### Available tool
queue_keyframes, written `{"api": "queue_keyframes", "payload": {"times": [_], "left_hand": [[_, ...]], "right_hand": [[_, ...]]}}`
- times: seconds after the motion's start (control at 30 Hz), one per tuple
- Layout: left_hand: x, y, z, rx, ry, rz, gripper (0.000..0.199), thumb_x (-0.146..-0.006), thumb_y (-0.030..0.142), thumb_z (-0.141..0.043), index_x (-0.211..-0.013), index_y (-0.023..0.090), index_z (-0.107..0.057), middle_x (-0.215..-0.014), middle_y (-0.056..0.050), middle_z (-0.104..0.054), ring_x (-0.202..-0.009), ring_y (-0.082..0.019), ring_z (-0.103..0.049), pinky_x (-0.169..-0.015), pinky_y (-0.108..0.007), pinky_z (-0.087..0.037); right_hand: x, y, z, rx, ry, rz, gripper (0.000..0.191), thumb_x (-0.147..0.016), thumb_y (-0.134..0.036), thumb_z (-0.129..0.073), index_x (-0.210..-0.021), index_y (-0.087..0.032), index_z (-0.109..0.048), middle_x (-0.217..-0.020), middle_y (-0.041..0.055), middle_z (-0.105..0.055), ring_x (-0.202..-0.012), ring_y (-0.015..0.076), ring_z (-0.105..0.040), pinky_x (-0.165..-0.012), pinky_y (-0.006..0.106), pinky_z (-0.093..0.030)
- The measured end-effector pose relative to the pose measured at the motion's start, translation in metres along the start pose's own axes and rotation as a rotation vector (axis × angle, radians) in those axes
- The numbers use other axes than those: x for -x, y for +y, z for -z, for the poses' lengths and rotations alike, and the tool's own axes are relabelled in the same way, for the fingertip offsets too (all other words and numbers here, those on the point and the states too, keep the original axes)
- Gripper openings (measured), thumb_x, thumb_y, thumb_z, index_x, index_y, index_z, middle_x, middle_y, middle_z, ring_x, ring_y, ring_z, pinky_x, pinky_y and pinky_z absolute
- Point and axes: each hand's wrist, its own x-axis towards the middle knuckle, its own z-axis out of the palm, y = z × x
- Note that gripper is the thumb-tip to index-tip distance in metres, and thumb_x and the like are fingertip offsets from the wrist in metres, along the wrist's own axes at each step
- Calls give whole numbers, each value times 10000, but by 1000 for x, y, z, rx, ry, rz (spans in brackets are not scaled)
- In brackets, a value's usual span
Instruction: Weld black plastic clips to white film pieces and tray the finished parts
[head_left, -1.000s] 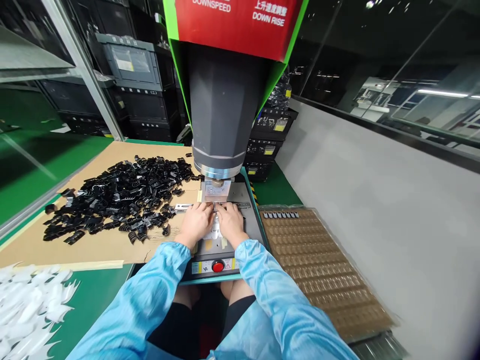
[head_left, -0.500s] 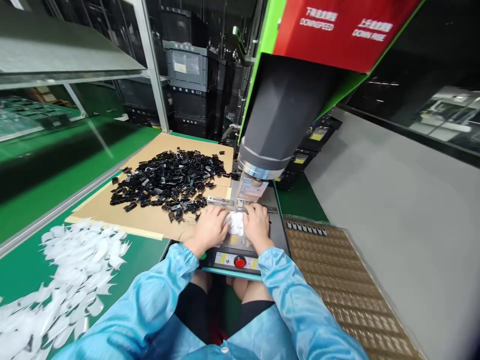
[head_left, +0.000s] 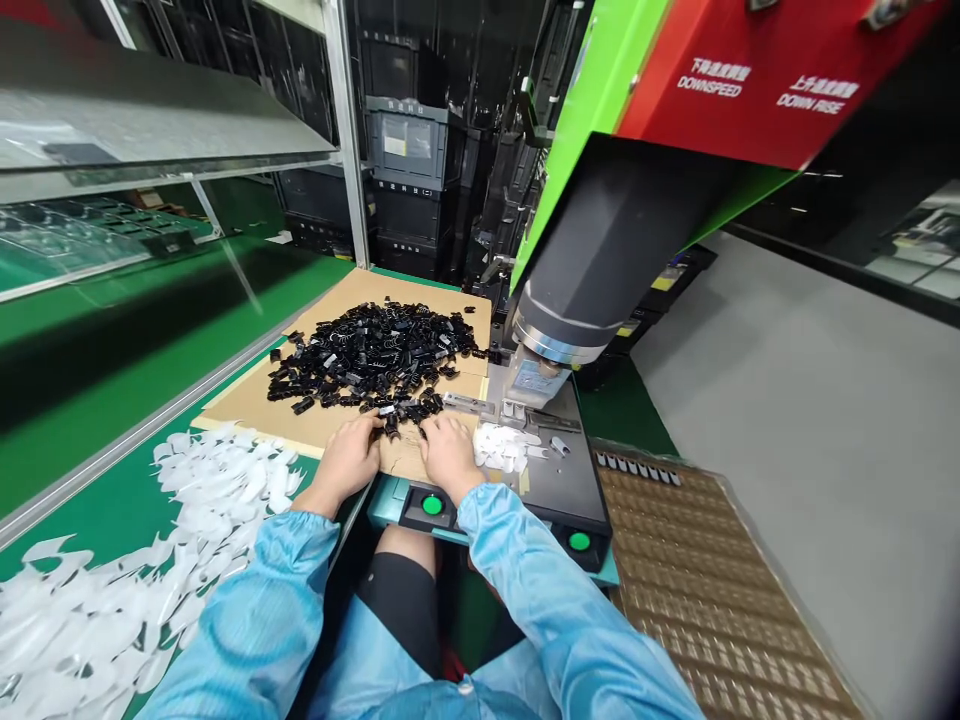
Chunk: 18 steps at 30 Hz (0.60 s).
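Observation:
My left hand (head_left: 349, 462) is at the front edge of a pile of small black plastic parts (head_left: 367, 350) on a cardboard sheet (head_left: 238, 405). Its fingers are bent together at a black part, partly hidden. My right hand (head_left: 451, 458) rests just to the right, palm down, its fingertips also closed at the black parts near the pile's edge. What exactly lies under those fingertips is hard to see. Beside the right hand, thin white pieces (head_left: 504, 447) lie on the machine's metal plate (head_left: 551, 480). One small grey part (head_left: 559, 446) lies there too.
The machine head (head_left: 570, 240) hangs over a small fixture (head_left: 514, 410). Green buttons (head_left: 432, 505) sit at the machine's front. Many white pieces (head_left: 225, 480) cover the green table at left. A brown tray (head_left: 697, 560) stands at right, with a row of grey parts (head_left: 637, 467).
Both hands have moved left from the machine plate to the black parts. The white pieces between them before now lie uncovered on the plate. The view has shifted too.

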Motion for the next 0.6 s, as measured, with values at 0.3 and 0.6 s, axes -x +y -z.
{"api": "queue_keyframes", "payload": {"times": [0.3, 0.6], "left_hand": [[-7, -15, 2, -20, -59, -60, 338, -994, 426, -539, -1251, 251, -671, -1305, -112, -702, -1246, -357, -630, -1084, -535, -495], [-10, -37, 0, 32, -117, -64, 484, -975, 462, -472, -1312, 199, -698, -1289, -130, -692, -1237, -328, -649, -1122, -482, -507]], "right_hand": [[39, 49, 14, -191, 247, -41, 309, -1064, -219, -530, -1297, -265, -728, -1183, 76, -702, -1114, 250, -598, -988, 373, -464], [61, 150, 28, -46, 454, -388, 275, -1069, -277, -527, -1247, -222, -730, -1180, 119, -702, -1086, 276, -590, -960, 378, -447]]}}
